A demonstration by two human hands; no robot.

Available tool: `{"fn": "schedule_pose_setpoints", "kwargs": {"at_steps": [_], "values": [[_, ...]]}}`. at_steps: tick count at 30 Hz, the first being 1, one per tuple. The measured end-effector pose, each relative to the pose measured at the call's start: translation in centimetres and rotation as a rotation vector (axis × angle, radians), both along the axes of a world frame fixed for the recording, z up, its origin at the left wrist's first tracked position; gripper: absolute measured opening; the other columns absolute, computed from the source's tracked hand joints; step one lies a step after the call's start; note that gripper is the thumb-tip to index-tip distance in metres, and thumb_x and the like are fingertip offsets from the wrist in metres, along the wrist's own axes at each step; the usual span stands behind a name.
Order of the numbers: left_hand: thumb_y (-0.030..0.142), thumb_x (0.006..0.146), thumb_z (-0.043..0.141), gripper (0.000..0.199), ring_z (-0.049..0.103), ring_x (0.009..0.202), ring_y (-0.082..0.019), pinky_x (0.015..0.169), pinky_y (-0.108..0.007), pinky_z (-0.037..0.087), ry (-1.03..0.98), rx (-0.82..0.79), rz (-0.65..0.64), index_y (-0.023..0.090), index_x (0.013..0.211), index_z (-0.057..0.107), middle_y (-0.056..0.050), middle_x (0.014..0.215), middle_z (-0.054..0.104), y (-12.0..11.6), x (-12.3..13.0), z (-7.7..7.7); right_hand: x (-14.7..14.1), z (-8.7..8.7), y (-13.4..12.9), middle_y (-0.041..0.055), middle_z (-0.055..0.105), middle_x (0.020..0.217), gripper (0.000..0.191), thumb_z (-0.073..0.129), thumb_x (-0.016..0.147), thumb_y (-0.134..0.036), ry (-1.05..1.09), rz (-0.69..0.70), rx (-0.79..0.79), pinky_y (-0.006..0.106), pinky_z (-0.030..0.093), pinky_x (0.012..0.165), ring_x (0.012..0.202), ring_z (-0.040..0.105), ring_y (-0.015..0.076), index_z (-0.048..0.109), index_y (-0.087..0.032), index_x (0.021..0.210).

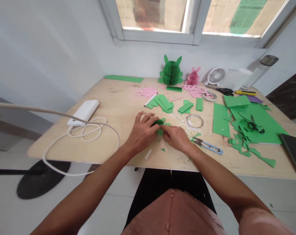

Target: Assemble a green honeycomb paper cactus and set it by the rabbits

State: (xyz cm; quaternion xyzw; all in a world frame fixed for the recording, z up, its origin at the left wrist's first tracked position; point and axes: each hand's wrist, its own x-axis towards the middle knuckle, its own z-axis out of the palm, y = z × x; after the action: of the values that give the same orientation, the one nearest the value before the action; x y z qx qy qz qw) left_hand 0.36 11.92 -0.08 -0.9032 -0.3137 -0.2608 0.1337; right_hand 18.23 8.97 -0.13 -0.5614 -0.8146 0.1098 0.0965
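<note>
Through the head camera I have both hands on a small green paper piece (160, 123), low over the bench (118, 107) near its front edge. My left hand (144, 132) lies over the left side of the piece, fingers spread and bent at the tips, the thumb reaching across to it. My right hand (174, 137) is mostly closed, thumb and forefinger drawn together at the piece's right side — the two hands almost meet there. I cannot tell whether either one truly grips it or only presses, since the fingers cover much of it.

Just beyond the hands lie green strips (165, 101), some overlapping, with a thin white stick (150, 100) beside them. A roll of tape (194, 121) sits flat to the right of the piece, and nearer me on that side are blue snips (208, 145). Farther right, black scissors (254, 125) rest on green sheets (268, 122), with curled green scraps (244, 143) around them and a phone (293, 151) at the bench's right end.

At the back, a green paper figure (171, 72) stands upright, a smaller pink figure (193, 77) to its right, then a white fan (216, 76). Pink scraps (146, 92) lie in front of them. On the left is a white power bank (83, 112) — its cable (100, 126) looped beside it.
</note>
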Motion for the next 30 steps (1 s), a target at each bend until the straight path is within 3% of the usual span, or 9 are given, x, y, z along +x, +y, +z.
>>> {"fn": "schedule_pose_setpoints", "kwargs": {"at_steps": [10, 30], "values": [[0.015, 0.087, 0.055, 0.017, 0.055, 0.115, -0.027, 0.107, -0.056, 0.033, 0.004, 0.171, 0.029, 0.020, 0.073, 0.064, -0.004, 0.105, 0.068, -0.3, 0.3, -0.9, 0.0, -0.1, 0.0, 0.0051, 0.073, 0.100, 0.038, 0.042, 0.088, -0.019, 0.034, 0.004, -0.014, 0.028, 0.041, 0.070, 0.090, 0.067, 0.0225, 0.055, -0.023, 0.124], [0.017, 0.087, 0.056, 0.016, 0.055, 0.114, -0.026, 0.104, -0.053, 0.036, -0.015, 0.173, 0.026, 0.021, 0.073, 0.063, -0.005, 0.107, 0.069, 0.5, -0.1, -1.5, -0.3, 0.3, -0.1, 0.0066, 0.071, 0.111, 0.038, 0.037, 0.093, -0.020, 0.003, -0.038, -0.004, 0.030, 0.045, 0.075, 0.096, 0.066, 0.0233, 0.058, -0.025, 0.124]]}}
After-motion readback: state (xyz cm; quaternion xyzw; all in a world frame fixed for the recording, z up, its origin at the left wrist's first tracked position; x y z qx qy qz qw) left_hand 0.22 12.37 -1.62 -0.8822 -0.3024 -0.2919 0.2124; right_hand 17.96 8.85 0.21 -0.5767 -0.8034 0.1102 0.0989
